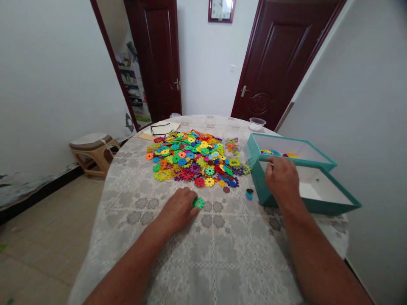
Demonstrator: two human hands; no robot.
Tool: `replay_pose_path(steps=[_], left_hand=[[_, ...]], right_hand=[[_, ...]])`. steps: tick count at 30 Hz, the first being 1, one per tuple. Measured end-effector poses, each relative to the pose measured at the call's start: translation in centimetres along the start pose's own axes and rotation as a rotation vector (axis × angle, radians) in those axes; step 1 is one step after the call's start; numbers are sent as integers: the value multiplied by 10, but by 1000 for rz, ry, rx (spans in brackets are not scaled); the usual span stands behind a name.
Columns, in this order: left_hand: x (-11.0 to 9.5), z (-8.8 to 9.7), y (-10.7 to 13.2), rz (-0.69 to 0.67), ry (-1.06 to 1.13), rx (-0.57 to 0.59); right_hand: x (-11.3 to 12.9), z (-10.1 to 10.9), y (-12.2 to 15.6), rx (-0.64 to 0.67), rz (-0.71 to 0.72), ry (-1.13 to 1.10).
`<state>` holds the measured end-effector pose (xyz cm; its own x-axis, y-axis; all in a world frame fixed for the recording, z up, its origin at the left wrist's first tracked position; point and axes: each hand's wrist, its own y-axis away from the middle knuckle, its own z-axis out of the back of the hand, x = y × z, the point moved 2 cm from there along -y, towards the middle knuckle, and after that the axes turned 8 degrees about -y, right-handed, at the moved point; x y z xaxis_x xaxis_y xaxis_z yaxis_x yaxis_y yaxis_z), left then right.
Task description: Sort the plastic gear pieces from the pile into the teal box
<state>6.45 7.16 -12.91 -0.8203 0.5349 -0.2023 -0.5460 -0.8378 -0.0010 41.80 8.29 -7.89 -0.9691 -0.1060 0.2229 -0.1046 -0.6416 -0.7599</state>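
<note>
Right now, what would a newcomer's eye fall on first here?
The heap of multicoloured plastic snowflake discs on the lace tablecloth stands out most. To its right sit two teal-walled boxes, the right hand at their rims; the left hand rests on a green disc.

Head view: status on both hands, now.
Left hand against green plastic flower disc. Right hand at rim of teal box, grip unclear. Multicoloured disc pile ahead; two loose discs beside box.

Desk [222, 262]: plastic disc pile [193, 159] at 12, two open boxes [305, 204] at 2, glasses [160, 130] on paper [171, 127] at 11, bowl [257, 123] at 1.
</note>
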Motion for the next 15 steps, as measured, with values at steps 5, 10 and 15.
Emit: replay_pose_path(steps=[5,10,15], left_hand=[[-1,-5,-2,-11,49,-3],[-4,-6,-4,-5,33,-19],[-6,-3,-7,4,20,3]], right_hand=[[31,-2,6,101,101,-89],[67,-13,29,657,95,-135],[61,-19,53,953,14,45]])
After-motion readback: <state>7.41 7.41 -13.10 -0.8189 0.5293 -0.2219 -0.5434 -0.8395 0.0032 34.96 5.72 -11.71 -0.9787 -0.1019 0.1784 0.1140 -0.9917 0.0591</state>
